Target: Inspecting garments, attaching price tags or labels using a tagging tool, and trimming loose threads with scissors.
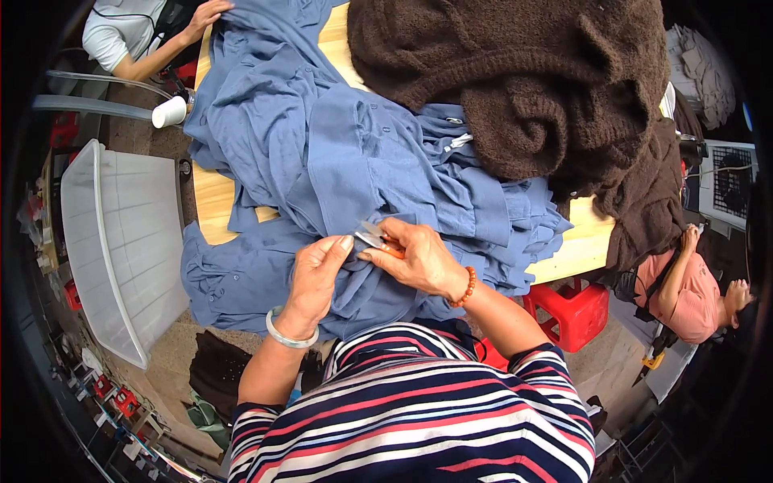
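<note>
Blue button-up garments (pixel 348 173) lie in a loose heap over the front of the wooden table. My left hand (pixel 314 278) is closed, thumb and finger pinching an edge of the blue cloth. Close beside it, my right hand (pixel 423 258) grips a pair of thread snips (pixel 369 236) with orange on the handle. The metal blades point left toward my left fingertips. Whether they touch the cloth I cannot tell. A white tag (pixel 458 143) shows on the blue cloth farther right.
A dark brown knit pile (pixel 515 56) covers the table's far right. A white plastic bin (pixel 133 249) stands to the left, a red stool (pixel 573 314) to the right. One person (pixel 121 40) touches the blue cloth at far left; another (pixel 684 294) is at right.
</note>
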`<state>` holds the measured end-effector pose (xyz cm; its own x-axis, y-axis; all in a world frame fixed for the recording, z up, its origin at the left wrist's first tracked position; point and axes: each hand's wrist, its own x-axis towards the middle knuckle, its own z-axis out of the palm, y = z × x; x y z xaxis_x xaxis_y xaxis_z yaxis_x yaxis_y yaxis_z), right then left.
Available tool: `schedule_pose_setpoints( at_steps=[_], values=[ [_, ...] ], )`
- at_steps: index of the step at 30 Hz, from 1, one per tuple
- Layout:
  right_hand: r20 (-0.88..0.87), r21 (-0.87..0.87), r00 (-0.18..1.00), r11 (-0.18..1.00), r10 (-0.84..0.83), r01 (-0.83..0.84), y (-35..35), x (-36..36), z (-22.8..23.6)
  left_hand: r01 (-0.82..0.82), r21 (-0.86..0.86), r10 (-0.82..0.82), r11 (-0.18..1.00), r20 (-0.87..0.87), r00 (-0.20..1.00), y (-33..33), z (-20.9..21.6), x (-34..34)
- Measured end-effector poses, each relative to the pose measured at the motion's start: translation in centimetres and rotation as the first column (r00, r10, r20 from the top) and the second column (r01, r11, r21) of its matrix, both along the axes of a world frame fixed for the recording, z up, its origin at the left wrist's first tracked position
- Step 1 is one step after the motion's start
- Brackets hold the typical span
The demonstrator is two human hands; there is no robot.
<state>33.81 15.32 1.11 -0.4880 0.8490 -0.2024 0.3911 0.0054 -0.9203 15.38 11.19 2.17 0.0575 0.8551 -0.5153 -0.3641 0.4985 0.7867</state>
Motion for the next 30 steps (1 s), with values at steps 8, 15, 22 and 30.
schedule_pose_setpoints(
  at_steps=[8, 15, 22, 30],
  values=[
    [-0.112, -0.099, 0.981, 0.984, -0.159, 0.148, 0.9, 1.4, 0.2, 0.347, 0.145, -0.141, 0.927, -0.722, 0.677, 0.3, -2.9, -3.9],
    [-0.134, -0.164, 0.979, 0.978, -0.153, 0.130, 1.8, 1.8, -0.6, 0.419, 0.216, -0.221, 0.882, -0.596, 0.772, 0.6, -2.5, -3.1],
    [0.295, 0.129, 0.933, 0.976, -0.205, 0.174, 1.4, 1.1, 0.0, 0.156, 0.080, -0.145, 0.984, -0.130, 0.981, -0.8, -3.2, -3.4],
    [0.112, 0.312, 0.994, 0.949, 0.008, -0.043, -2.0, -1.7, 4.1, 0.029, -0.078, -0.021, 0.997, 0.109, 0.994, -1.3, -3.0, -3.7]
  ],
)
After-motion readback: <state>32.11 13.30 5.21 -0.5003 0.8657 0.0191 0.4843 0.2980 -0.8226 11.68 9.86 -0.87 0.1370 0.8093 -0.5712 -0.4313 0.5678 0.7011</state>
